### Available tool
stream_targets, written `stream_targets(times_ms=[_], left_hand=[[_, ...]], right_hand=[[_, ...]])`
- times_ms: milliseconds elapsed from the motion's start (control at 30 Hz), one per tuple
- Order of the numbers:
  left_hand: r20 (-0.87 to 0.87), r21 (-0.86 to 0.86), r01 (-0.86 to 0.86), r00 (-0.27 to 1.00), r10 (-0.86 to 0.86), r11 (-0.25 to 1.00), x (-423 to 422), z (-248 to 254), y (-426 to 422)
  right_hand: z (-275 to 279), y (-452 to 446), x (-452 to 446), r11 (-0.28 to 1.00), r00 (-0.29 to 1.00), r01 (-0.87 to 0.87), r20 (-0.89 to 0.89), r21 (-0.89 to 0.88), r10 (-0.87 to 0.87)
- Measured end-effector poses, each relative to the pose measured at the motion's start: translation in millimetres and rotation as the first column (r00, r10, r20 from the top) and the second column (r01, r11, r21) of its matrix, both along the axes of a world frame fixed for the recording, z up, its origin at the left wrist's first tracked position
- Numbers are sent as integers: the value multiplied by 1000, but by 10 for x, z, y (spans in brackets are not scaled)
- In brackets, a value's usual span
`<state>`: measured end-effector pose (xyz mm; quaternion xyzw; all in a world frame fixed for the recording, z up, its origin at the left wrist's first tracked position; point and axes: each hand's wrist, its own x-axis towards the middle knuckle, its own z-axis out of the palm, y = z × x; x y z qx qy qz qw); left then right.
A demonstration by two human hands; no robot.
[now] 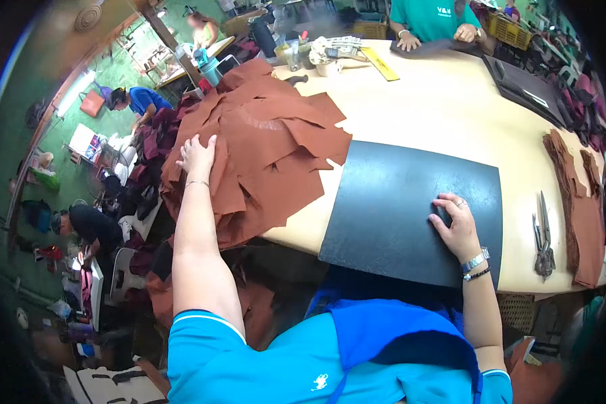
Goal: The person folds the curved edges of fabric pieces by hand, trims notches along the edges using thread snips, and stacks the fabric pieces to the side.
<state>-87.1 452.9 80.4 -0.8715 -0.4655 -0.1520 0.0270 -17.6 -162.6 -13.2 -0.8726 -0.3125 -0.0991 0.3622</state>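
Observation:
My left hand (198, 159) rests with its fingers spread on the left side of a big heap of reddish-brown sheets (262, 135). Over the black mat (397, 209) at the table's front edge is my right hand (455, 225), its fingers curled around a small dark object (443, 215) that is mostly hidden under the palm. The mat's front edge hangs slightly past the table. Scissors (544, 236) lie to the right of the mat, beside a stack of brown strips (572, 202).
Across the pale table (431, 101), a co-worker's hands (438, 38) touch dark material. A yellow ruler (380, 64), cups (293, 57) and a black folder-like stack (525, 87) lie toward the back. Two people work at the left.

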Motion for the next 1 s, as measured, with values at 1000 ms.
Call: stream_targets(times_ms=[1000], left_hand=[[188,282,236,937,-295,930,167,215,-144]], right_hand=[[25,-16,15,998,999,7,-51,57,-4]])
